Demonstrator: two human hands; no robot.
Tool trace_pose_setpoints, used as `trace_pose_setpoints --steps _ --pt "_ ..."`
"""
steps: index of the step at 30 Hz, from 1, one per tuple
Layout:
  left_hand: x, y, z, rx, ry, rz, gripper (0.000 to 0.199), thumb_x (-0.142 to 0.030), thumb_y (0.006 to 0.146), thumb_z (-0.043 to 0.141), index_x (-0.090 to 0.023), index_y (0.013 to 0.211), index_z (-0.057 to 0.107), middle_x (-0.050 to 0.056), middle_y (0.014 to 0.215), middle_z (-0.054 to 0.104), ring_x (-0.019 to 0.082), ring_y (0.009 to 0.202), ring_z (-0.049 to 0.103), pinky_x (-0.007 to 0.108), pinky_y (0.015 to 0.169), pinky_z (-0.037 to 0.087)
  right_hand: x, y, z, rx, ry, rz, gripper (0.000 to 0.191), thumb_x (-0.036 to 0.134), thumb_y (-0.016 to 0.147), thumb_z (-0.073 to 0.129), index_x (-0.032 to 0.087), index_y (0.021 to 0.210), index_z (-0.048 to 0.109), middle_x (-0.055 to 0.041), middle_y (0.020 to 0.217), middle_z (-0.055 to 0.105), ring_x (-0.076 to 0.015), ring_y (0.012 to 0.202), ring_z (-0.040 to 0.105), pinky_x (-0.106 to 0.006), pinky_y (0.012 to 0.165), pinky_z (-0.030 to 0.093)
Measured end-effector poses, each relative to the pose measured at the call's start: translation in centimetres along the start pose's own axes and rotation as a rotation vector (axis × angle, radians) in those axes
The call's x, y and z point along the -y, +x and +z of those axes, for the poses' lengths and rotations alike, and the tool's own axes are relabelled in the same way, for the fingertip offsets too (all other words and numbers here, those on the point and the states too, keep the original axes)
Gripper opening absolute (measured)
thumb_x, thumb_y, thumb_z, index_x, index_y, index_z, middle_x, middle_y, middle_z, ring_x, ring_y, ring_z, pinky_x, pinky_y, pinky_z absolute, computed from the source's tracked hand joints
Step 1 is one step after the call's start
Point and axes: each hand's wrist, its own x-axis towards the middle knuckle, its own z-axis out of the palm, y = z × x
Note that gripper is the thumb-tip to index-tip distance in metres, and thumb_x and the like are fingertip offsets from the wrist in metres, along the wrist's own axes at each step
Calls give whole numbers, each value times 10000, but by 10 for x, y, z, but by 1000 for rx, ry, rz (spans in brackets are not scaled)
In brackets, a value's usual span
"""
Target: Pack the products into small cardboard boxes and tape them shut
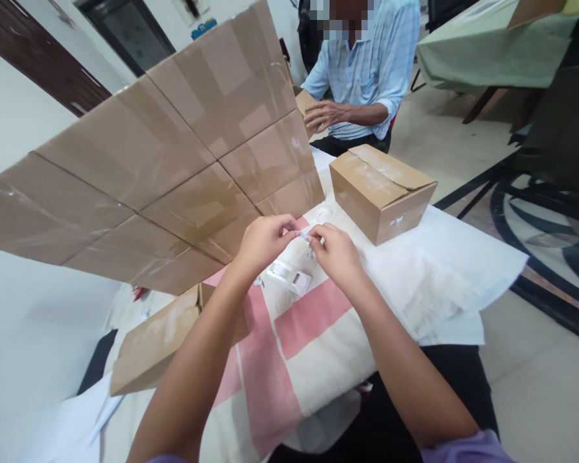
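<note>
With left hand (265, 243) and right hand (338, 252) pinched narrow, we hold a small, pale, shiny piece (303, 235) near a white, oblong plastic device (289, 278), where a loosened grip could drop it.

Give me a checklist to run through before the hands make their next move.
1. Left hand grip: ok, fingertips pinched at a small, pale piece.
2. Right hand grip: ok, fingertips pinched at the same spot.
3. Exact shape of the piece: cannot tell, too small and partly covered by fingers.
4. White, oblong device with a dark window set down: ok, lying on the pink-and-white cloth below the hands.
5. Device readout: cannot tell, nothing legible in the window.
6. Co-worker's hand out of the way: ok, it is at a brown cardboard piece, apart from both hands.
</note>
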Motion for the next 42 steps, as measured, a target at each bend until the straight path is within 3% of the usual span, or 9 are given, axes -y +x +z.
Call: trace_pose_setpoints --steps 4,8,17,20,26,29,32,38,42 --pt "15 -24 -20 -217 75 -177 94 -310 871 646 -259 842 719 -21 768 720 161 740 637 258 693 425 -1 -2 1 -10 -75 75 199 181 940 499 219 859 677 -46 921 717 -187 789 624 -279 672 373" --pt "25 -70 -27 -325 -87 -160 107 -329 871 642 -255 823 702 -27 775 719 152 699 608 264 698 453 -5 0 -2 -43 6 106 166 195 918 530 230 893 691 -25 926 760 -184 756 650 -287 709 417" --pt "32 -171 101 58 -654 -68 177 -341 928 627 -252 813 727 23 824 744 184 768 660 302 740 497 1 1 20 -39 40 -13 261 155 877 511 241 1064 671 -19 967 794 -188 808 708 -310 795 497" --pt "39 -176 122 53 -782 -85 176 -364 919 659 -247 814 739 19 791 720 171 732 622 296 725 479 8 0 25 -48 -52 -55 170 228 893 542 232 992 680 -32 961 790 -189 747 687 -318 787 498" --pt "49 -170 122 82 -976 -145 174 -394 853 738 -228 803 751 -16 702 658 130 633 522 268 648 418 15 26 42 -64 -216 -106 265 384 948 512 212 825 671 -48 861 761 -190 723 668 -317 787 496" --pt "51 -170 121 97 -1018 -135 168 -390 830 758 -223 811 761 -28 652 614 128 633 511 259 644 405 7 50 59 -19 -260 -64 220 260 898 526 176 1035 676 -71 889 769 -205 736 683 -337 797 507" --pt "52 -170 121 94 -1052 -117 135 -354 821 761 -219 826 766 -32 652 602 124 646 517 253 642 395 0 71 75 73 -478 -54 450 173 885 520 134 1330 571 -91 944 776 -219 766 683 -340 789 497" --pt "56 -169 121 64 -1150 -124 120 -326 811 750 -210 839 764 -26 679 606 125 671 515 248 636 388 4 89 93 163 -783 -89 330 213 962 456 147 1155 716 -185 1183 711 -266 1011 672 -341 802 447" --pt "57 -168 120 62 -1190 -152 124 -335 797 756 -217 835 759 -21 698 630 128 680 523 251 656 401 10 91 103 192 -882 -67 382 282 1014 388 152 1129 728 -206 1076 733 -295 960 682 -361 734 402"
